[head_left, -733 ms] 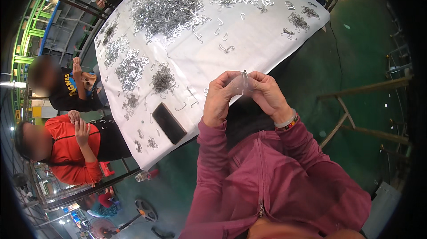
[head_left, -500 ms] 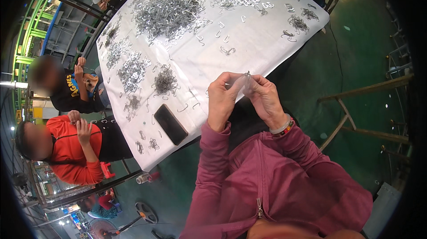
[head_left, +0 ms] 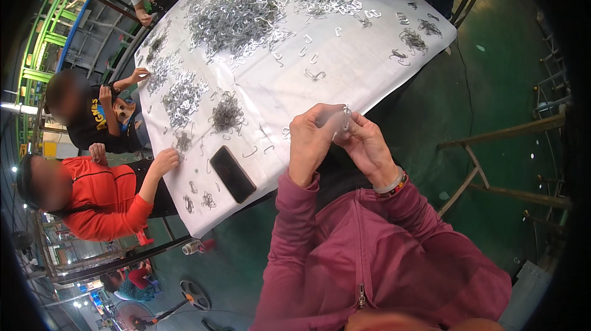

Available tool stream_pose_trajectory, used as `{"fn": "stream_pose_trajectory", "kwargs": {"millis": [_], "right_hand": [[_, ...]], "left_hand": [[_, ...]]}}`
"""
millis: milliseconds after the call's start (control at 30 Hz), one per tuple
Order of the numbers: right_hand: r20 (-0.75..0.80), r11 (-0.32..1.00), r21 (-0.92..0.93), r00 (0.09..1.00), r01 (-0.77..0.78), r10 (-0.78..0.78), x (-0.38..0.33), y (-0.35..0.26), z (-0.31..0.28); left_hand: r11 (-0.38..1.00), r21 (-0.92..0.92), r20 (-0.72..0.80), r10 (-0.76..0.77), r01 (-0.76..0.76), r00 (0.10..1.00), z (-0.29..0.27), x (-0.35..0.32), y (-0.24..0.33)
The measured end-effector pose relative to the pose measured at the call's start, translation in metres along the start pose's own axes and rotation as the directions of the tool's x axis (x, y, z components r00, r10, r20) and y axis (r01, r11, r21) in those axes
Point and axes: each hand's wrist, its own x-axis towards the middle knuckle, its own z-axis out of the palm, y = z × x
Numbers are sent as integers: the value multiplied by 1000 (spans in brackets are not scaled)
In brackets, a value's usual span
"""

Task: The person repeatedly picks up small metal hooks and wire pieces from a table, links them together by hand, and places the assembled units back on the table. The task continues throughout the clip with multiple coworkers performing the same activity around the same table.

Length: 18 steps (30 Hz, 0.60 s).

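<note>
**Hands pinching small metal clip over table edge**

Since the earlier frames the 2 hands are sitting a bit lower and closer to the body, w/ the table filling more of the top of the view; grip looks unchanged. The left hand (head_left: 313, 141) is curling shut, fingers and thumb pinching the small metal clip (head_left: 345, 119) from its left side. The right hand (head_left: 364, 145) is closing on the same clip from the right, fingertips meeting the left's, so the clip is sitting betw. both hands at their top, just above the near edge of the white table (head_left: 345, 78). Clip detail is too small to tell.

On the table, a black phone (head_left: 233, 173) is lying left of the hands, and piles of metal clips (head_left: 237, 14) are spreading across the far part. Another person in a red top is resting a hand (head_left: 164, 161) on the table's left edge.
</note>
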Motion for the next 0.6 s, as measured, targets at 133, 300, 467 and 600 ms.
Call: {"fn": "stream_pose_trajectory", "kwargs": {"millis": [133,300,467,600], "right_hand": [[9,995,-15,995,97,-97,-5,-1,-5],[-18,982,-93,986,165,-167,-8,-7,-10],[64,901,-408,989,148,-134,-3,-14,0],[83,868,-466,985,173,-152,-5,-7,19]], "left_hand": [[999,49,24,-4,3,1000,9,-4,0],[997,43,-2,61,-61,998,21,-10,-17],[892,-441,21,-94,94,995,0,-4,-37],[850,-520,49,-69,85,996,-14,-7,-40]]}}
